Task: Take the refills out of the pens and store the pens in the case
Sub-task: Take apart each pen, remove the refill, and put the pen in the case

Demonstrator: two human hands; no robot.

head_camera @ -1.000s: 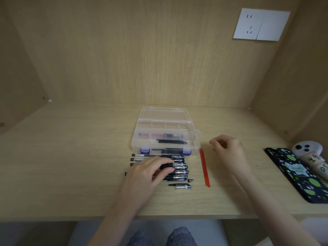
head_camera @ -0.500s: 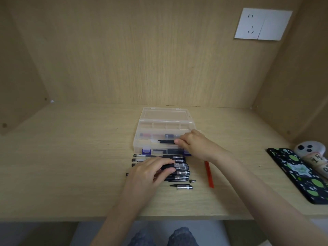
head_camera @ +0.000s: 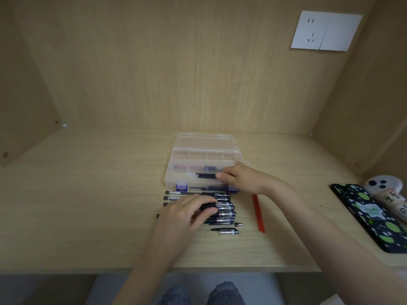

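- The clear plastic case (head_camera: 204, 150) lay open on the wooden desk (head_camera: 88, 205), lid folded back toward the rear wall; it serves as the landmark below.
- Inside the case, thin black refills (head_camera: 206, 175) lay in a front compartment, long axes running left–right, parallel to the case's front wall.
- The right hand (head_camera: 242, 180) reached over the case's right front corner, fingertips closed narrowly at the right ends of those refills; whether it gripped one cannot be told.
- Just in front of the case, a row of black pens (head_camera: 222, 211) lay side by side, also left–right, caps toward the right.
- The left hand (head_camera: 187, 216) rested on that row, thumb and fingers pinched around one pen barrel near its middle.
- A loose pen tip (head_camera: 238, 224) and a detached barrel piece (head_camera: 229, 232) lay in front of the row; a red refill (head_camera: 258, 213) lay front-right of the case, pointing front–back.
- Judgement: the left hand was nearer the pens, and a lift toward the case would carry the held pen rearward, parallel to the compartments.
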